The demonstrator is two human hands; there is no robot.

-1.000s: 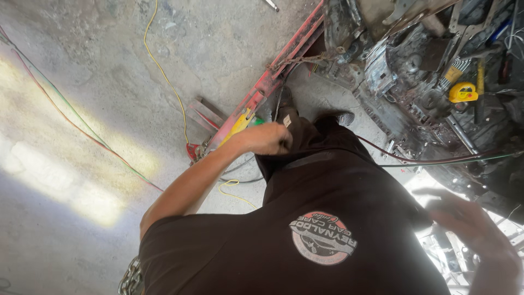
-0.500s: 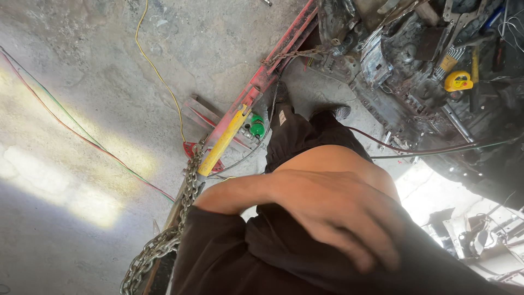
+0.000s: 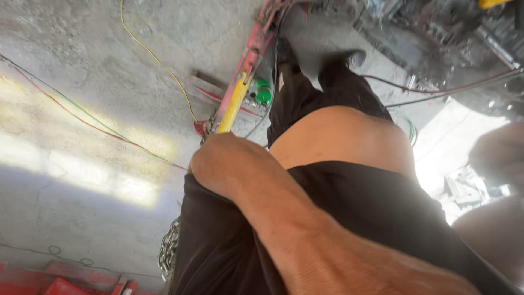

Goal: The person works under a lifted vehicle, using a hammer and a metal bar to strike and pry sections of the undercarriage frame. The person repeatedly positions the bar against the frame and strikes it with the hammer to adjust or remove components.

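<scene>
My left hand (image 3: 221, 164) is closed on the hem of my black shirt (image 3: 355, 218), which is bunched up so that bare belly (image 3: 344, 136) shows above it. The forearm runs from the lower middle up to that fist. My right hand (image 3: 498, 154) is a blurred shape at the right edge, and its fingers are too smeared to read. Below me are my black trousers (image 3: 297, 98) and dark shoes (image 3: 349, 56) on a concrete floor (image 3: 82, 54).
A red bar with a yellow handle (image 3: 236, 101) lies on the floor beside a small green part (image 3: 263, 93). A steel chain (image 3: 169, 251) hangs at the lower left. Yellow (image 3: 158, 60) and red-green wires (image 3: 82, 117) cross the floor. Dark machinery (image 3: 436, 22) fills the top right.
The view has tipped further down and closer. My left hand moved from my waist across my front to the shirt hem, and the shirt has ridden up to bare the belly.
</scene>
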